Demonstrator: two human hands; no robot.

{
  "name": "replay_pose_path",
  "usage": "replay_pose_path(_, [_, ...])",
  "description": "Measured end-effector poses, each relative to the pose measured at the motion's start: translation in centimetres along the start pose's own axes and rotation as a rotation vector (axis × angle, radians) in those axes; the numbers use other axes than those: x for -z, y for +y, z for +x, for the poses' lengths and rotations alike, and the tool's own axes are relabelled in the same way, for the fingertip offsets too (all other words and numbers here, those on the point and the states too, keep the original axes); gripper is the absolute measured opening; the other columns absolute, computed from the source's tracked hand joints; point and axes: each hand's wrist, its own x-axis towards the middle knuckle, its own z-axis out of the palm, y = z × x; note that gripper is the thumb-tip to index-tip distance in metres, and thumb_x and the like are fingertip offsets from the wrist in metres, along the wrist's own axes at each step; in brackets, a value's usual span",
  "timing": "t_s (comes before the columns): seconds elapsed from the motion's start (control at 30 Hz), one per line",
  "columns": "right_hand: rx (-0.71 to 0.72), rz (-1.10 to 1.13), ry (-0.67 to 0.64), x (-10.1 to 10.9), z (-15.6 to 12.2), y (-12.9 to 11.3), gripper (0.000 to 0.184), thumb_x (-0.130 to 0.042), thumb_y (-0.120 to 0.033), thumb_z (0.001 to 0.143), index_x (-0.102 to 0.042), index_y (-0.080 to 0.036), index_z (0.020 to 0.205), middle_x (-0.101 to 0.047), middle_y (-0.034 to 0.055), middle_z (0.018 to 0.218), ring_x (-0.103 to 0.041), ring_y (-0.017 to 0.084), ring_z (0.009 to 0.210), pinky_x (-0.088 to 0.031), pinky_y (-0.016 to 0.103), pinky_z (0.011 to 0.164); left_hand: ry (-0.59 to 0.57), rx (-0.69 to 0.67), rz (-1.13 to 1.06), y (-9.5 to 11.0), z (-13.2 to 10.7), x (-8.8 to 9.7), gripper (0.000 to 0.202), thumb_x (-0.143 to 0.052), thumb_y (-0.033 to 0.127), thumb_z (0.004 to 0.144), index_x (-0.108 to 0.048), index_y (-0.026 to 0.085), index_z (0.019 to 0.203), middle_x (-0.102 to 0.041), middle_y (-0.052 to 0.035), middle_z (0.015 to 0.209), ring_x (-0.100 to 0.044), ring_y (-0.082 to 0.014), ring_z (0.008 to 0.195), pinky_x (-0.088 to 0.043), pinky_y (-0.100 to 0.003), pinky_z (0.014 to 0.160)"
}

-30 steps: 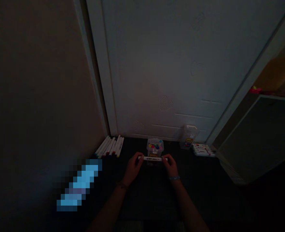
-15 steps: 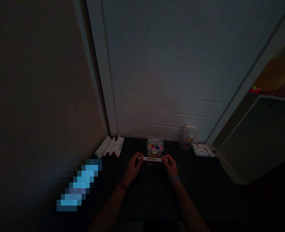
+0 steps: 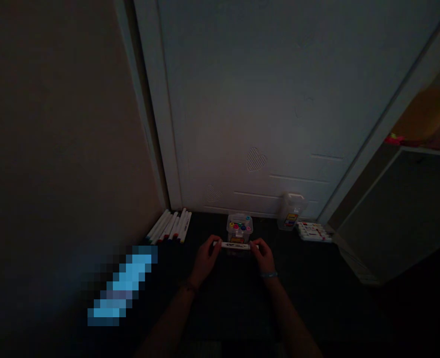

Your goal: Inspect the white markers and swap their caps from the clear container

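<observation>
In dim light I hold a white marker [image 3: 235, 245] level between both hands, just above a dark floor. My left hand [image 3: 206, 259] pinches its left end and my right hand [image 3: 263, 256] pinches its right end; a band is on my right wrist. Right behind the marker stands a small clear tub [image 3: 239, 227] with several coloured marker caps showing at its top.
A row of several white markers [image 3: 170, 225] lies by the wall at the left. A clear container [image 3: 292, 210] and another set of markers [image 3: 313, 231] sit by the white door [image 3: 265, 109] at the right. A dark cabinet [image 3: 399, 209] stands further right.
</observation>
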Motion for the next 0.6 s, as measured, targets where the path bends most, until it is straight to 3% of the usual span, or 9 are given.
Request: replay_pose_path(0.6, [-0.006,0.006,0.006,-0.05,-0.04,-0.22,0.026,-0.059,-0.045,0.073,-0.056,-0.02,0.075,-0.053,-0.0014,0.068,-0.048,0.014,0.063,-0.038,0.023,0.057,0.049,-0.025,0.004,-0.25,0.09,-0.23,0.02,-0.041,0.034,0.085,-0.054,0.019,0.086,-0.058,0.0,0.079,-0.054,-0.0145,0.073,-0.041,-0.023,0.068])
